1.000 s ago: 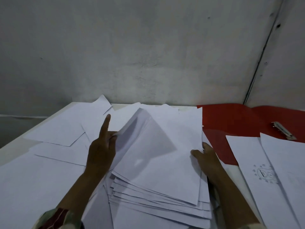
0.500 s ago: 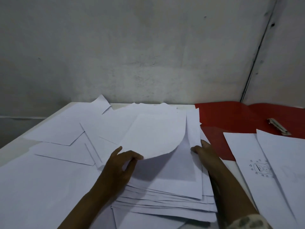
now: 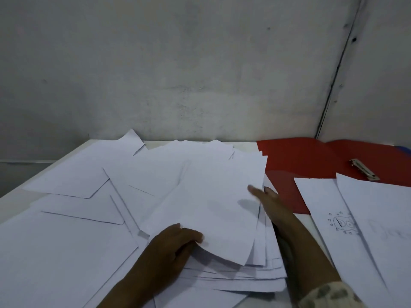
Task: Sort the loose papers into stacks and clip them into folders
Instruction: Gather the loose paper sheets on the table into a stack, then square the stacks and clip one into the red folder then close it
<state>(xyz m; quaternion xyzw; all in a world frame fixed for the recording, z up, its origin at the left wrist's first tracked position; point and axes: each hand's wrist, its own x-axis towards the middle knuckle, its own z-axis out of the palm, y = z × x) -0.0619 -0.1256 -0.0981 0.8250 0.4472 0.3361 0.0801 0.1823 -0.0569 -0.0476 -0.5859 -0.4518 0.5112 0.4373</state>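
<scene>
The fanned stack of white paper sheets [image 3: 224, 218] lies in the middle of the white tabletop [image 3: 13, 201], directly between the two hands, its long axis running from the near edge away toward the grey wall [image 3: 200, 74] and leaning a little to the right. The left hand [image 3: 171, 247] sits at the stack's near left corner, and its fingers [image 3: 195, 237] curl round the near edge of the top sheet, thumb on top and the rest tucked beneath, so that the corner bows upward off the sheets below. The right hand [image 3: 269, 203] lies along the stack's right edge with its fingers nearly straight and close together, pressed flat against the edge and the top sheet rather than gripping anything. The left hand is therefore the one placed to lift or slide that sheet, with the right steadying the pile. The open red card folder [image 3: 300, 161] with its metal clip [image 3: 364, 170] lies just beyond the right hand, to the right of the stack, and two white sheets, one with a small drawing [image 3: 340, 223], overlap its near part. More loose white sheets [image 3: 73, 178] spread across the tabletop to the left.
</scene>
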